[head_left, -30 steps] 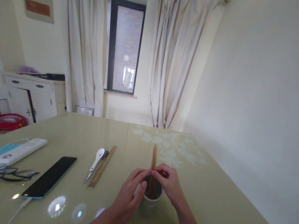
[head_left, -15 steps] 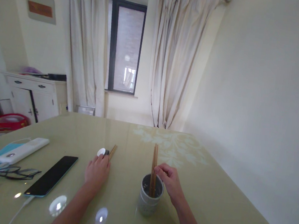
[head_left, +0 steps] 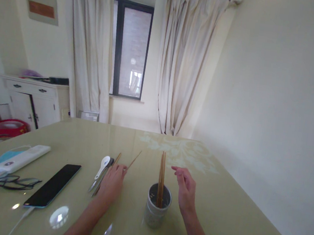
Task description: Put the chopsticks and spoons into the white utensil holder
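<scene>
A grey cup [head_left: 157,209] stands on the table in front of me with wooden chopsticks [head_left: 161,179] upright in it. My right hand [head_left: 184,187] hovers just right of the cup, fingers loosely apart and holding nothing. My left hand [head_left: 113,184] is left of the cup, closed on a chopstick [head_left: 134,160] whose thin end points up and away. Beside that hand lie a white spoon [head_left: 102,165], a metal utensil and another chopstick [head_left: 117,158].
A black phone [head_left: 53,185] on a cable, glasses [head_left: 13,182], a white power bank [head_left: 22,158] and a blue mask lie at the left of the glossy green table [head_left: 233,218]. A white cabinet and curtained window stand beyond. A wall runs along the right.
My left hand went from the cup to the utensil pile and has lifted one chopstick. My right hand let go of the chopsticks in the cup and opened.
</scene>
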`<state>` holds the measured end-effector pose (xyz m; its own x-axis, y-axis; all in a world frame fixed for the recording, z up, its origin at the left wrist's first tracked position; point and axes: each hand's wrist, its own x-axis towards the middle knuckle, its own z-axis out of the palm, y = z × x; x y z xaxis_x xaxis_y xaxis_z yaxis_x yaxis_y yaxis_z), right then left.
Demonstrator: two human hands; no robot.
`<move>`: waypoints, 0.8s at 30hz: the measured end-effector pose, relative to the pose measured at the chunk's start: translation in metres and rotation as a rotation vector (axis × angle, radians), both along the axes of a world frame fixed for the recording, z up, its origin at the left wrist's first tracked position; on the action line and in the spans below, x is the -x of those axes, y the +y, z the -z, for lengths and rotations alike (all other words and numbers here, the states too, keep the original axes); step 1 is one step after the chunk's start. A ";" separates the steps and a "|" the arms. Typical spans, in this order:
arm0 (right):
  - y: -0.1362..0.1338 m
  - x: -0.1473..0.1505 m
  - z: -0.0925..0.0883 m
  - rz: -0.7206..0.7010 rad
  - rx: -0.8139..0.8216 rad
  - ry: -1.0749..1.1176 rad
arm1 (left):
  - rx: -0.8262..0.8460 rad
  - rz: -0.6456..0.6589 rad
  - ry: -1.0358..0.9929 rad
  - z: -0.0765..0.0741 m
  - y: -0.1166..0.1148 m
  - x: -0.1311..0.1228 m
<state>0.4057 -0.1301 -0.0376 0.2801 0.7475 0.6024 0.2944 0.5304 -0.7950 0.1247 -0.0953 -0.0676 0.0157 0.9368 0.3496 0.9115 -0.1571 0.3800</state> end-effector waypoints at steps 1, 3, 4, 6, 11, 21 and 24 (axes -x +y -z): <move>-0.004 0.001 -0.002 0.027 -0.049 -0.019 | -0.085 0.032 -0.074 -0.002 -0.003 -0.006; -0.012 0.004 -0.003 0.023 -0.145 -0.096 | -0.300 0.137 -0.269 -0.005 -0.013 -0.020; -0.017 0.006 -0.003 -0.008 -0.185 -0.149 | -0.399 0.208 -0.354 -0.005 -0.020 -0.028; -0.025 0.010 -0.003 -0.092 -0.231 -0.255 | -0.516 0.363 -0.425 -0.005 -0.034 -0.042; -0.036 0.025 -0.004 -0.238 -0.167 -0.219 | -0.560 0.612 -0.366 -0.003 -0.060 -0.062; -0.006 -0.012 -0.022 -0.056 -0.114 0.431 | -0.108 0.086 -0.003 -0.012 -0.004 0.005; -0.003 -0.009 -0.019 -0.133 -0.014 0.322 | -0.015 -0.109 0.317 0.000 0.007 0.028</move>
<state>0.4152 -0.1336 -0.0184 0.3579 0.7824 0.5097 -0.0429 0.5590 -0.8281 0.0963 -0.0885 -0.0671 0.0255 0.9337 0.3570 0.9958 -0.0553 0.0733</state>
